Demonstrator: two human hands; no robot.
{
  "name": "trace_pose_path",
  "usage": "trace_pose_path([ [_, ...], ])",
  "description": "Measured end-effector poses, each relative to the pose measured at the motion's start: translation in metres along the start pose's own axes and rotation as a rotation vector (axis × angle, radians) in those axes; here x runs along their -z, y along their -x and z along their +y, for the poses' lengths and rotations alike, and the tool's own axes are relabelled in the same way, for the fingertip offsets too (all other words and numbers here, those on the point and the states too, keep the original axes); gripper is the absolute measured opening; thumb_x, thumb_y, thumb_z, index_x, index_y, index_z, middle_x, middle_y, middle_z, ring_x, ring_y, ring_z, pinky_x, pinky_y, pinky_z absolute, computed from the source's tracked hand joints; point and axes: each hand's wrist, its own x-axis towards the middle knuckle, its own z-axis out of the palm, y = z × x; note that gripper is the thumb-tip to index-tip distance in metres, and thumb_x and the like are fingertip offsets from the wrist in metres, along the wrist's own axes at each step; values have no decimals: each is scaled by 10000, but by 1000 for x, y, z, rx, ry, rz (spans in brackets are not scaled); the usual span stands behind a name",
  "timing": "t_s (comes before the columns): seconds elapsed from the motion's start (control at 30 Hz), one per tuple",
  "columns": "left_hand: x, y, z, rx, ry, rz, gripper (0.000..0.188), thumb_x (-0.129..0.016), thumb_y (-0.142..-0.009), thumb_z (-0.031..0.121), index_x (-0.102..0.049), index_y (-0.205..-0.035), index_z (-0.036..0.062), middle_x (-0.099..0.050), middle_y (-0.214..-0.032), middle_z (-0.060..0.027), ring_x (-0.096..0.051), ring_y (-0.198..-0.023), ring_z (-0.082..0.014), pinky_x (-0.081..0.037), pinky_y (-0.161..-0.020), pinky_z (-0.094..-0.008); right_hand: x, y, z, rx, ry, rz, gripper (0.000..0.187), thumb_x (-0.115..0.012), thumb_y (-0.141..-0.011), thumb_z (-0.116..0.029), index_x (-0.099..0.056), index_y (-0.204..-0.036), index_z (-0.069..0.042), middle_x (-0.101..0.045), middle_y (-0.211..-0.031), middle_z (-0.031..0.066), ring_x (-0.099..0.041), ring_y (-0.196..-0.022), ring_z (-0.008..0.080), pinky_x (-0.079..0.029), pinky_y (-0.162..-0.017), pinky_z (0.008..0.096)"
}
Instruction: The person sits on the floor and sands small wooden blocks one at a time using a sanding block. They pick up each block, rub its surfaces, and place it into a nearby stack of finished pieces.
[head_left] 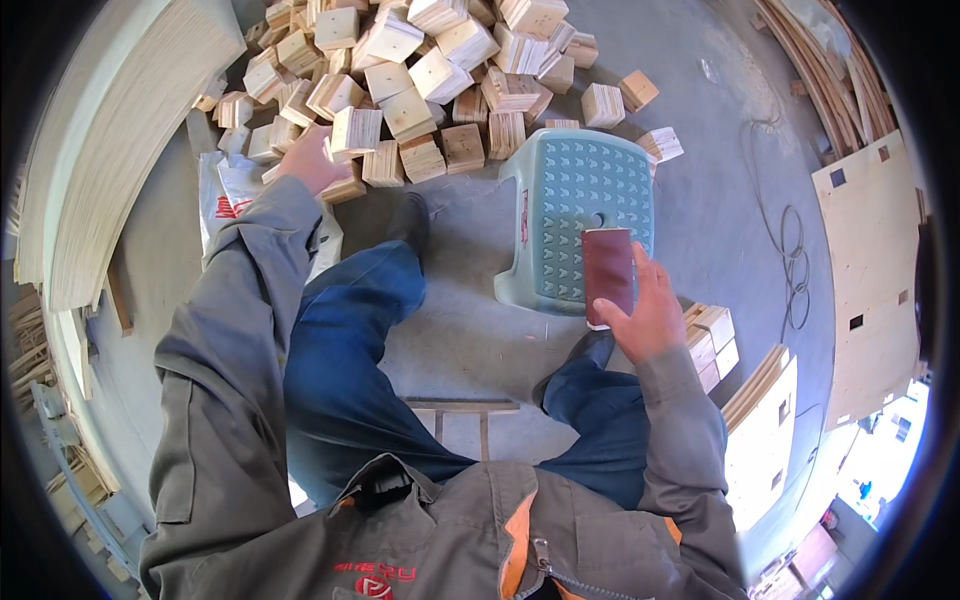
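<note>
Currently, right hand (648,308), right of centre, grasps dark-red rectangular piece (607,270) over blue-green plastic stool (565,190); left hand (311,160), upper left, at pale layered-wood block (356,131), cannot tell if fingers grip.

Left hand (312,162) at wooden blocks (408,114), right hand (648,312) holding maroon slab (608,268)

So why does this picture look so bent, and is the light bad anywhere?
Head view: the wide lens curves things toward its dark rim, so the pale board stack at left looks bowed; same view, glare washes out the lower right edge, soft shadow dims the floor left of the stool, and the reddish-brown piece looks reasonably sharp.
</note>
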Motion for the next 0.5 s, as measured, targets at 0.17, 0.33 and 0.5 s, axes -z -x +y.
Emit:
trace_pose_path([
  [0.17, -20, -5, 15, 42, -200, -147, 821, -856, -792, 271, -538, -1516, 51, -660, -1413, -237, -650, -1301, -385, -528, -1099, -468, 10, 7, 4, 105, -93, 70, 903, -837, -880, -258, -390, -1630, -29, -497, -1555, 250, -512, -1431, 428, -458, -1168, 484],
  [0.33, -65, -18, 46, -203, -273, -278, 761, -845, -785, 281, -567, -1465, 80, -628, -1409, -179, -628, -1304, -386, -535, -1099, -468, 14, 5, 9, 131, -112, 96, 893, -855, -851, -200, -417, -1605, -9, -513, -1526, 273, -536, -1396, 447, -475, -1139, 497],
  [0.5, -121, -35, 97, -370, -264, -335, 822, -857, -769, 232, -527, -1506, 80, -545, -1518, -184, -559, -1393, -393, -516, -1127, -473, 22, 9, 9, 93, -110, 86, 898, -882, -821, -166, -441, -1582, 12, -526, -1516, 280, -550, -1381, 452, -485, -1126, 503],
])
